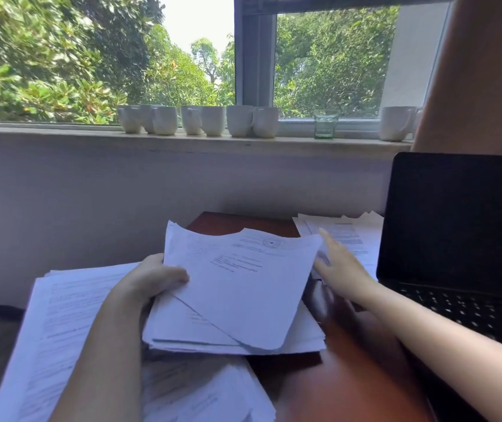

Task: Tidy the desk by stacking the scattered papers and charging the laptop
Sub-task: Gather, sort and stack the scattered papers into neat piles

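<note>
My left hand grips a bundle of white printed papers by its left edge and holds it tilted above the desk. My right hand reaches forward with straight fingers past the bundle's right edge, over a loose sheaf of papers lying at the back of the desk. More papers are spread on the left and under the bundle. An open black laptop with a dark screen stands at the right.
The reddish-brown wooden desk stands against a pale wall under a window. Several white mugs and a green glass line the window sill. A brown curtain hangs at the upper right.
</note>
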A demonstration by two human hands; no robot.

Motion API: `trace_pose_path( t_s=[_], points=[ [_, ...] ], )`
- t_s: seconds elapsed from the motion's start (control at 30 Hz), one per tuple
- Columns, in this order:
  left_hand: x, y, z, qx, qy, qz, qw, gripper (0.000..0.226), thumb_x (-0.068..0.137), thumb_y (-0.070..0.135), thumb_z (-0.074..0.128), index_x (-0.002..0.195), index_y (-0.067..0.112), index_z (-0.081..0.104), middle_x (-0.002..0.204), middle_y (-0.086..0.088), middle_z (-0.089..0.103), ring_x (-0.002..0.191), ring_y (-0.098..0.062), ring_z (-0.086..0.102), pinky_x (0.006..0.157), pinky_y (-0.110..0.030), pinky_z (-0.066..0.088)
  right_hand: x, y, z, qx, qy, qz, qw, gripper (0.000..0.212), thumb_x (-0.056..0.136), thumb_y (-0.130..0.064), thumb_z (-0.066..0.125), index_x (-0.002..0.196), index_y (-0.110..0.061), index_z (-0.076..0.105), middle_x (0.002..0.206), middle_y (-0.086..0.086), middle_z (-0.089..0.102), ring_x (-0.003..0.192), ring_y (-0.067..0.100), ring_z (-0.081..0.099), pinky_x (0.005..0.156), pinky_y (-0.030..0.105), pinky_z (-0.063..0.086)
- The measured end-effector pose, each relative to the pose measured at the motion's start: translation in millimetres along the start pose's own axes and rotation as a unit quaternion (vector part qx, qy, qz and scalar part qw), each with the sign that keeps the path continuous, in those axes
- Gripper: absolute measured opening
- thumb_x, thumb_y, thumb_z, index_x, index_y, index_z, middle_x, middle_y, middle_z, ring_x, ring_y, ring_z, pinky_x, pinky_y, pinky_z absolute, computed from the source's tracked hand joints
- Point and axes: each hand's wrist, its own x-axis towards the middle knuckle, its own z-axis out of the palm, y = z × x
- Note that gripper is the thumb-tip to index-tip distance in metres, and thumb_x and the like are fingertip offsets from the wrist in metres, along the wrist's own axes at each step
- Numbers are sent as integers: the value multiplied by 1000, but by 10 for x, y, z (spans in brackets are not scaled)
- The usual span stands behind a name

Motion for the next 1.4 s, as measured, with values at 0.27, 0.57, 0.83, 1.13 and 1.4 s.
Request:
trace_pose_path(
  t_s=[0.27,0.57,0.83,1.13,1.4],
  points=[
    [65,21,18,-1,33,0,999,25,74,20,69,87,3,57,77,-10,62,67,-28,61,66,-32,49,43,-44,184,299,-19,115,947,26,83,9,46,104,3,60,81,12,62,69,22,53,61,31,43],
    [141,4,0,6,56,10,998,35,84,37,62,96,4,60,95,-12,64,83,-29,63,79,-36,48,391,-256,205,92,-49,44,994,39,87,-4,42,117,-23,58,101,1,64,97,22,59,79,28,47],
    [111,6,63,65,58,50,995,20,71,2,59,88,-6,66,94,-22,71,69,-27,63,61,-28,48,373,-408,659,28,-40,-15,999,42,85,-2,35,121,-14,55,100,5,60,97,28,52,72,27,37],
    [180,-23,99,88,81,38,992,39,70,8,59,106,-2,52,106,-16,61,84,-26,60,56,-28,43,574,28,-15,-317,-60,170,931,40,96,-32,40,128,-8,48,134,14,44,120,35,42,94,38,40],
    [265,-67,126,108,96,52,988,26,79,1,57,105,-2,53,103,-15,62,82,-23,59,55,-28,41,524,108,-181,-382,-47,157,910,27,89,1,46,114,-5,54,121,8,53,115,28,51,71,31,41]
  ],
)
